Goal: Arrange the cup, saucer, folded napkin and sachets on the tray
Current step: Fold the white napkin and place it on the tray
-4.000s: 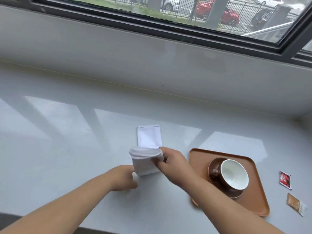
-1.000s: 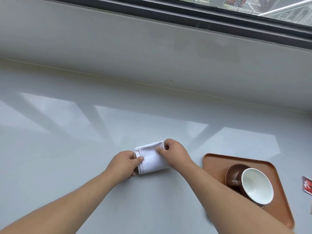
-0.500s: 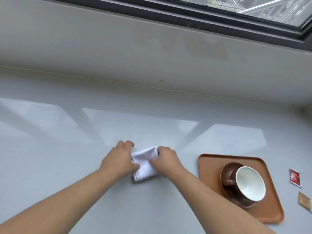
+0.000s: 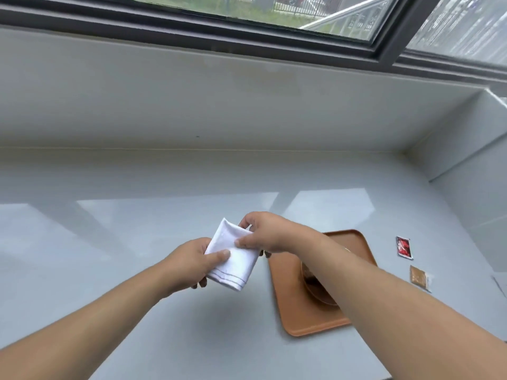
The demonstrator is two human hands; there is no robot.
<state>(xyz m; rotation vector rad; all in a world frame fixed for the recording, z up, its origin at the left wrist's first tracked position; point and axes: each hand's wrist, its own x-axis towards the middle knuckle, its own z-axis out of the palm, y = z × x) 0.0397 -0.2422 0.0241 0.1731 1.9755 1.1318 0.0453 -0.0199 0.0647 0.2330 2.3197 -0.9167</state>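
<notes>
So nearest the camera you've got two bare forearms reaching out over the pale grey surface (image 4: 115, 242). The left hand (image 4: 189, 263) pinches the near-left side of the folded napkin (image 4: 233, 256), thumb on top and fingers tucked underneath, while the right hand (image 4: 267, 234) grips the napkin's far-right edge between thumb and fingers. The napkin is white with a stitched hem along its lower edge, folded into a small thick rectangle, tilted, and held up off the surface just left of the tray (image 4: 304, 316). That tray is orange-brown with rounded corners and sits flat on the surface. On it there's a brown saucer (image 4: 319, 293), mostly hidden behind the right forearm, so I can't really make out the cup. Off to the right of the tray, well apart from it, two sachets lie on the surface: a tan sachet (image 4: 419, 278) closer in and a red sachet (image 4: 403, 247) a bit beyond it. Further back than the tray, the surface meets a low pale wall, and above that runs a dark window frame (image 4: 192, 28).
</notes>
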